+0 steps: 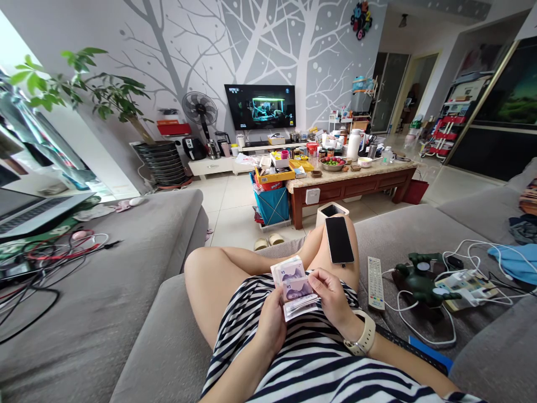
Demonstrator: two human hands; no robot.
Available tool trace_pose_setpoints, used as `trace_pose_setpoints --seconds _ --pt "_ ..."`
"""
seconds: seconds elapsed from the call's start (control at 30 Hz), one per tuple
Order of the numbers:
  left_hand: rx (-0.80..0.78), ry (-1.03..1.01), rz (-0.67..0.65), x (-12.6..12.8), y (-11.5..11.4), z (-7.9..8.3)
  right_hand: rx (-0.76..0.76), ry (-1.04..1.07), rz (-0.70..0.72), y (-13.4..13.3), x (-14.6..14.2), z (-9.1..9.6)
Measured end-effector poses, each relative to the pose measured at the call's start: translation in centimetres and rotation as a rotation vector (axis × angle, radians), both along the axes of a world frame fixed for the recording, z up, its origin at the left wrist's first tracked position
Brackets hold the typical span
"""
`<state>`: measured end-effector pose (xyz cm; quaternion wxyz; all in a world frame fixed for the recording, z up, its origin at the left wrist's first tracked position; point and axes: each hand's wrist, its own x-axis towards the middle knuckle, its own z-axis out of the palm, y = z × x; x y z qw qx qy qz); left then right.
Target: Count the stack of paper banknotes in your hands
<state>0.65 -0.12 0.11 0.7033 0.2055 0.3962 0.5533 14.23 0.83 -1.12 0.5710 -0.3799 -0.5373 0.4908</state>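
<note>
A stack of purple banknotes point(296, 288) marked with a 5 is held over my lap, partly fanned out and folded over. My left hand point(272, 318) is closed round the lower left side of the stack. With thumb and fingers pinched, my right hand point(330, 294) grips the right edge of a note at the top. A cream watch strap point(366, 334) circles my right wrist. On my right knee lies a black-screened phone point(339, 239), beyond the banknotes.
Right of me on the grey sofa point(168, 336) lie a remote control point(376, 284), a dark green figure point(423, 280) and a power strip point(467, 288) with white cables. Tangled cables point(54, 252) and a laptop point(37, 215) lie left. Ahead stands a crowded coffee table point(352, 184).
</note>
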Motion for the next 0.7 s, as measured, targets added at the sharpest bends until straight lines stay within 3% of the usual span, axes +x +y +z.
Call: trace_pose_setpoints --seconds 0.57,0.7 --pt "-0.02 -0.02 0.047 0.05 0.05 -0.59 0.003 0.044 0.015 0.04 -0.07 -0.35" --pt "-0.041 -0.049 0.006 -0.03 -0.03 -0.33 0.012 0.038 0.024 -0.09 -0.06 0.11"
